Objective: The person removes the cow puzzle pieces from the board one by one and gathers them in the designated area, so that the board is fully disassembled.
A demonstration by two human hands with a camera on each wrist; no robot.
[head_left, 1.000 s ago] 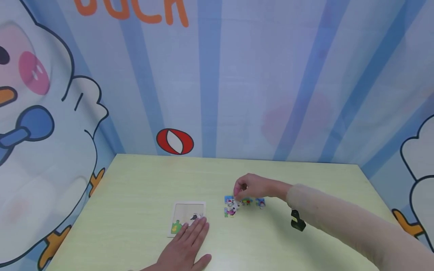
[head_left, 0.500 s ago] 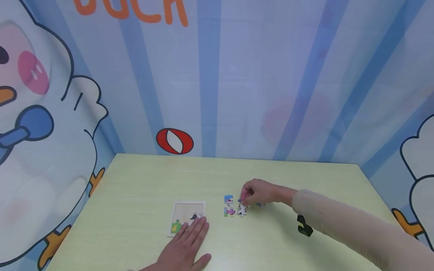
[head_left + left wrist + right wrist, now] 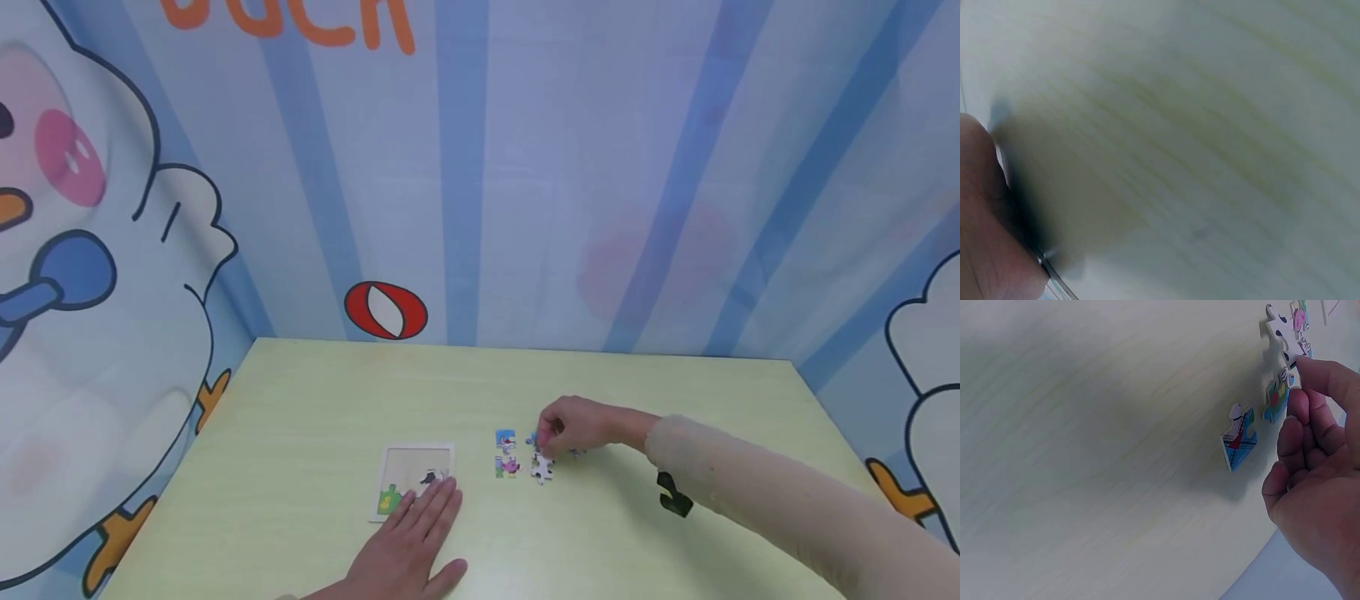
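I have the right hand (image 3: 572, 423) pinching the white puzzle piece (image 3: 542, 468) by one end between thumb and fingertips, with the other fingers curled in and holding nothing. The piece shows just right of the pink piece (image 3: 507, 467) and the blue-topped piece (image 3: 506, 437); from the shadow beside it I judge it slightly raised, but I can't tell whether any edge touches the counter (image 3: 330, 400). My left hand (image 3: 405, 546) lies flat, fingers straight and close together, over the lower right corner of the framed tray (image 3: 417, 447), gripping nothing.

To do this well, I'd keep the pinch light and near the edge, leaving the tabs free and the printed side readable. The green-and-red piece (image 3: 1277, 399) lies close by the fingertips, so a straight lift seems safer than a sideways drag; the blue-and-red piece (image 3: 1239, 439) is farther back. I'd hold the left palm steady on the tray, but those fingers cover part of its inside, so they may need shifting.
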